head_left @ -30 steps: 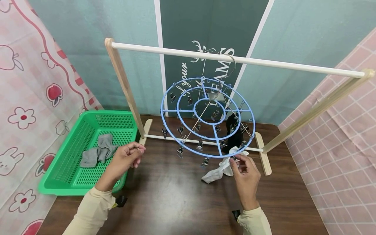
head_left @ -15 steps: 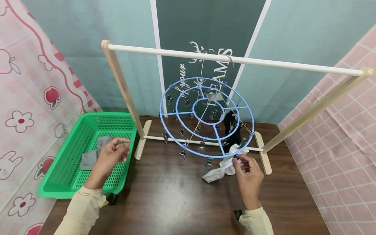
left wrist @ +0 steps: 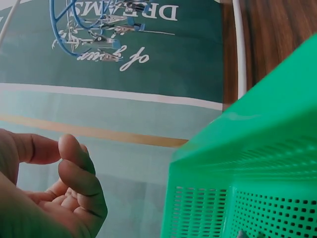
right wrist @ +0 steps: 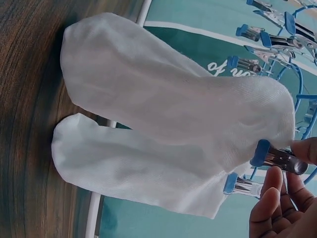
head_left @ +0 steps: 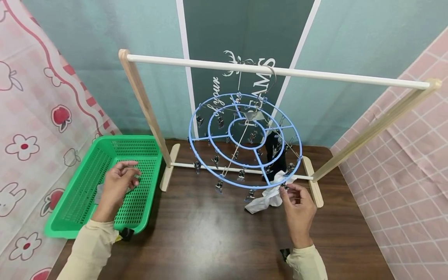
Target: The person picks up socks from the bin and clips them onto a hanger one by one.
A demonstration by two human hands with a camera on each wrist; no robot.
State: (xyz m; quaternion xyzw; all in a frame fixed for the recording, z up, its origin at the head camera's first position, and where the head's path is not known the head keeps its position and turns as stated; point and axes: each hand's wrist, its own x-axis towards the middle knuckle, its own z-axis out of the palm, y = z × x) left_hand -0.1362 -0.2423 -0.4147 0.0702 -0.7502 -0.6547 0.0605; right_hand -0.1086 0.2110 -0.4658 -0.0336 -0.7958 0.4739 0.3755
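My right hand [head_left: 299, 212] pinches a metal clip [right wrist: 285, 161] with blue tips between thumb and fingers, at the lower right rim of the round blue drying hanger [head_left: 259, 158]. A pair of white socks [right wrist: 158, 104] hangs there; in the right wrist view the held clip's tip lies over one sock's cuff, and a second clip [right wrist: 242, 185] bites the other. Over the green basket [head_left: 56, 232] is my left hand [head_left: 117, 181], fingers loosely bent and holding nothing. It hides most of the grey socks [head_left: 99, 193] inside.
The hanger hooks onto the white crossbar [head_left: 196, 64] of a wooden rack, whose left post [head_left: 143, 101] stands beside the basket. A black cloth item [head_left: 274, 163] hangs behind the white socks. Several clips dangle from the rings above the brown table [head_left: 203, 249].
My left hand has moved left, from the basket's right edge to over the grey socks. My right hand stays at the clip, shifting slightly right as the hanger turns a little.
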